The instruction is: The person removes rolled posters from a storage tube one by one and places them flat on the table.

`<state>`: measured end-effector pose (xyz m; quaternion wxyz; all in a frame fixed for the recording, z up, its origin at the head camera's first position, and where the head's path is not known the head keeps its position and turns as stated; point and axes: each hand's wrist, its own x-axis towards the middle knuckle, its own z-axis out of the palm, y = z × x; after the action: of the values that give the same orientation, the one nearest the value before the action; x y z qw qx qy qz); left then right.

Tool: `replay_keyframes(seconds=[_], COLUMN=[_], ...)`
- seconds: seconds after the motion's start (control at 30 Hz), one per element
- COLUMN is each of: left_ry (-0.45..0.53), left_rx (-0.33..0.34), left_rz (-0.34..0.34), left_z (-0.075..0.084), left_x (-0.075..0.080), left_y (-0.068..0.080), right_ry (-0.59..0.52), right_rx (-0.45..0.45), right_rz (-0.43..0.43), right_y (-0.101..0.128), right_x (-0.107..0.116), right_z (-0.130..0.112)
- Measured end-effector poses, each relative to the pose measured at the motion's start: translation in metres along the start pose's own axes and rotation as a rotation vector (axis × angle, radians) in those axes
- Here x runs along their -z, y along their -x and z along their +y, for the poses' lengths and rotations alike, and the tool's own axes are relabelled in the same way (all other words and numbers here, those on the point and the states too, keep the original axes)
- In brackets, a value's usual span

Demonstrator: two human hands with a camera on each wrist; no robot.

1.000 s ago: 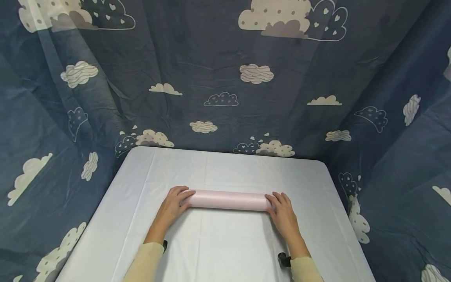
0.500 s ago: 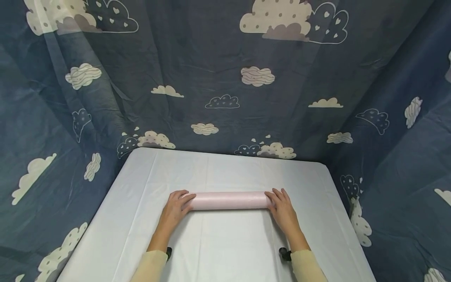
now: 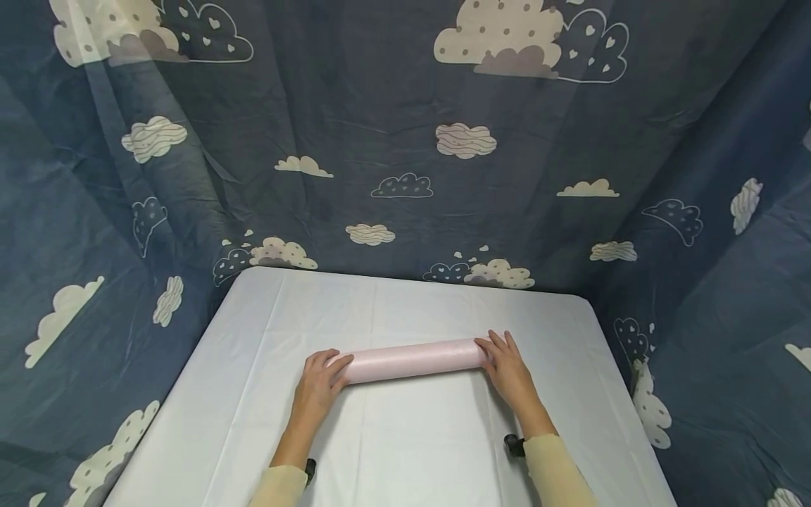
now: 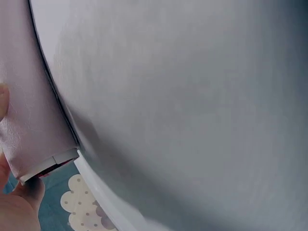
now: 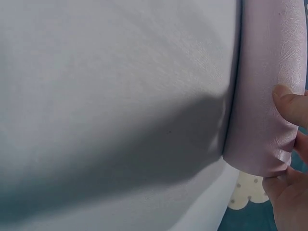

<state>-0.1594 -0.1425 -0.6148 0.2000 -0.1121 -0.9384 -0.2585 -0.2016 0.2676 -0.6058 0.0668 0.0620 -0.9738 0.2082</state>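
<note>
A pale pink roll (image 3: 415,361) of leather-like sheet lies across the middle of the white table, slightly slanted, its right end farther away from me. My left hand (image 3: 315,391) grips its left end, fingers over the top and thumb on the near side. At the other end, my right hand (image 3: 512,380) holds it the same way. The left wrist view shows the open end of the roll (image 4: 36,101), dark inside with a bit of red and a pale layered edge. Fine creases mark the roll (image 5: 264,82) near my right thumb in the right wrist view.
The table (image 3: 418,451) has a white, lightly creased cover and rounded far corners. Dark blue cloth (image 3: 380,91) with printed clouds hangs behind it and on both sides. A black wrist device (image 3: 514,445) shows at my right sleeve (image 3: 557,472).
The roll has turned a little: its right end has moved away from me with my right hand, and its left end has come slightly nearer with my left hand. Both hands keep their hold.
</note>
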Motion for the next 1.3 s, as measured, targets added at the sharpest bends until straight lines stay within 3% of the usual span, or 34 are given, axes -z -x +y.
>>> replay_keyframes(seconds=[0.4,0.8,1.1,1.3], left_ry=[0.003,0.018,0.015,0.013], left_rx=[0.059,0.070,0.051,0.032], left_rz=[0.000,0.009,0.027,0.033], left_z=[0.007,0.009,0.009,0.008], left_x=[-0.001,-0.001,-0.002,-0.003], left_y=[0.003,0.005,0.005,0.004], right_ry=[0.009,-0.009,0.005,-0.018], right_rx=[-0.016,-0.036,0.068,0.091], right_rz=[-0.032,-0.032,0.058,0.058], right_y=[-0.010,-0.008,-0.005,-0.004], right_x=[-0.002,-0.001,0.006,0.006], right_z=[0.003,-0.001,-0.013,-0.028])
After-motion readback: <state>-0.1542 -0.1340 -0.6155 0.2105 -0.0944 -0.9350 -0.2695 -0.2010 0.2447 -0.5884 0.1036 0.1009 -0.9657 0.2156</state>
